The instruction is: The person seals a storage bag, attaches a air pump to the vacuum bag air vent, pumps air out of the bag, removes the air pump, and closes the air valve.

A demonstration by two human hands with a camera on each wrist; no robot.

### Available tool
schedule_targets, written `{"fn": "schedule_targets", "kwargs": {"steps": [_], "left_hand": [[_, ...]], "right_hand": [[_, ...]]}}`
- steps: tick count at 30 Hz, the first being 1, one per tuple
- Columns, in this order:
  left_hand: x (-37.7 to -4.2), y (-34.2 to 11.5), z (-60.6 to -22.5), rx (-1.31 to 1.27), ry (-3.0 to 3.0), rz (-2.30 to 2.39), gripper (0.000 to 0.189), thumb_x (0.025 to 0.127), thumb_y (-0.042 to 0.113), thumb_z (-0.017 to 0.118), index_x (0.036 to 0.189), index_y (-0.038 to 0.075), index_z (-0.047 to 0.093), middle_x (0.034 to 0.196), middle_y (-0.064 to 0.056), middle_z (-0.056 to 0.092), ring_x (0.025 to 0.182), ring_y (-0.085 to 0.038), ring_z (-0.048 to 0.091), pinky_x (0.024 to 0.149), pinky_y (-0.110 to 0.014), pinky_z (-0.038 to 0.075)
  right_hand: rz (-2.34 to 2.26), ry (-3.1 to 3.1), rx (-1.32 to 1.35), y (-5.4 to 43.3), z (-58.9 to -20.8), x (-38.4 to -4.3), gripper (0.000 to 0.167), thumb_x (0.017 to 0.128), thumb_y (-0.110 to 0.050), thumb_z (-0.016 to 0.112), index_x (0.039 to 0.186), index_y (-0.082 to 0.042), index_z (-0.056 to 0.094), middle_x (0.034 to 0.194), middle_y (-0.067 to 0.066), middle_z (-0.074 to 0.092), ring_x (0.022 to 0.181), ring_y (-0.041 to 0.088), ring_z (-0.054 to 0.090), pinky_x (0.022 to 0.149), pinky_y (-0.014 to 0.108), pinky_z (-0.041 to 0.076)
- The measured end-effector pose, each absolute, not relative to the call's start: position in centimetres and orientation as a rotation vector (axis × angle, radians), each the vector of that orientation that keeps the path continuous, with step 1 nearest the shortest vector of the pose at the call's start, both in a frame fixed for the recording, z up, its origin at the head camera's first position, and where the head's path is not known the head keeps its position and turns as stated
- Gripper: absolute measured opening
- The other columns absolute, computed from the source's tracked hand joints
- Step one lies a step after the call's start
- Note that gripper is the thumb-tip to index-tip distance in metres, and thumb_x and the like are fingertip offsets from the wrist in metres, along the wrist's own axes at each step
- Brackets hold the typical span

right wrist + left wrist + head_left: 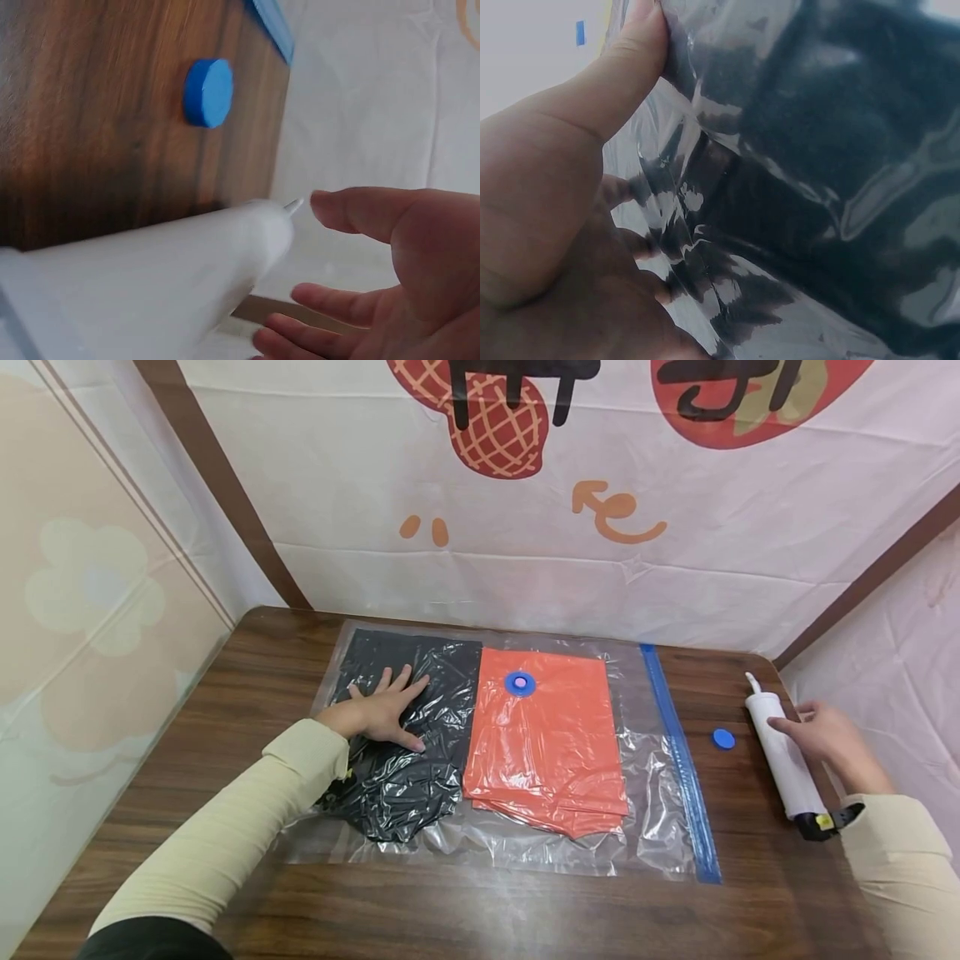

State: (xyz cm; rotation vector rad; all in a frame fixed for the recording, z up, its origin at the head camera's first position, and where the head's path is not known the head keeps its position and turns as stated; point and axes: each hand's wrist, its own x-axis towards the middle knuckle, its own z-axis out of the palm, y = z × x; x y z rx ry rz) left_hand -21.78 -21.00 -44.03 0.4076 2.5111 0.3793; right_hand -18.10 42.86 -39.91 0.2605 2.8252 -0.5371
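Observation:
A clear vacuum storage bag [652, 810] with a blue zip edge lies flat, holding a folded black item [420, 718] on the left and a folded orange item [555, 743] on the right. A round blue valve [520, 683] with a pink centre sits over the orange item. My left hand [382, 710] rests spread on the plastic above the black item. At the far right, my right hand [825, 735] is beside a white hand pump [783, 756], thumb and fingers apart, not closed round it. A blue cap [723, 739] lies between bag and pump.
The brown wooden table [510, 910] has its back edge against a printed cloth [480, 585]. More light cloth hangs at the left and right sides. The pump lies near the table's right edge, its thin nozzle pointing to the back.

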Motion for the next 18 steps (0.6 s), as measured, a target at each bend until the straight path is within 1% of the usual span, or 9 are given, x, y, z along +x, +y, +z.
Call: {"fn": "schedule_targets", "kwargs": {"steps": [2,4,7,10,12,14,18], "left_hand": [[-21.8,-21.0,-44.1,0.408,2.512,0.378,0.118,0.084,0.05,0.081,0.165,0.013,0.003,0.166,-0.022,-0.016,0.149,-0.049,-0.019,0.1,-0.086,-0.008],[-21.8,-21.0,-44.1,0.408,2.51,0.377,0.118,0.084,0.05,0.081,0.165,0.014,0.003,0.166,-0.022,-0.016,0.149,-0.05,-0.019,0.1,-0.086,-0.008],[-21.8,-21.0,-44.2,0.407,2.508,0.374,0.118,0.084,0.051,0.081,0.165,0.014,0.003,0.166,-0.022,-0.017,0.149,-0.05,-0.019,0.1,-0.086,-0.008],[-21.9,-21.0,-44.3,0.406,2.508,0.373,0.118,0.084,0.051,0.081,0.165,0.014,0.002,0.166,-0.022,-0.017,0.149,-0.05,-0.019,0.1,-0.086,-0.008],[-21.9,-21.0,-44.3,0.409,2.507,0.375,0.118,0.084,0.051,0.08,0.165,0.014,0.002,0.166,-0.022,-0.017,0.149,-0.049,-0.02,0.1,-0.086,-0.009],[-22.0,-21.0,-44.3,0.411,2.507,0.381,0.118,0.084,0.051,0.08,0.165,0.014,0.002,0.166,-0.022,-0.017,0.149,-0.049,-0.02,0.1,-0.086,-0.009],[-22.0,-21.1,-44.4,0.412,2.508,0.383,0.118,0.084,0.051,0.08,0.165,0.014,0.003,0.166,-0.022,-0.017,0.149,-0.049,-0.02,0.1,-0.087,-0.009]], "right_hand": [[-0.557,2.891,0.261,42.2,-39.6,-17.9,0.072,0.103,-0.041,0.053,0.132,0.023,0.037,0.128,0.05,0.041,0.114,0.063,0.045,0.09,0.067,0.043],[-0.595,2.965,0.23,41.5,-39.5,-17.7,0.066,0.103,-0.038,0.055,0.132,0.02,0.043,0.128,0.047,0.046,0.113,0.06,0.048,0.088,0.063,0.044],[-0.669,3.067,0.164,40.3,-39.5,-17.6,0.054,0.101,-0.032,0.06,0.127,0.014,0.052,0.119,0.04,0.058,0.105,0.052,0.056,0.077,0.05,0.047],[-0.698,3.106,0.081,39.3,-39.6,-17.6,0.045,0.099,-0.027,0.064,0.123,0.011,0.057,0.11,0.035,0.064,0.096,0.046,0.061,0.066,0.036,0.045],[-0.672,3.091,0.038,38.7,-39.7,-17.6,0.046,0.099,-0.026,0.065,0.123,0.012,0.057,0.109,0.034,0.065,0.094,0.046,0.062,0.063,0.032,0.046],[-0.646,3.052,0.013,38.1,-40.0,-17.5,0.049,0.099,-0.027,0.065,0.124,0.014,0.055,0.109,0.035,0.066,0.089,0.044,0.065,0.061,0.032,0.048],[-0.627,2.939,0.029,36.9,-40.7,-17.5,0.06,0.097,-0.027,0.068,0.13,0.019,0.046,0.111,0.038,0.063,0.073,0.032,0.069,0.059,0.035,0.054]]}}
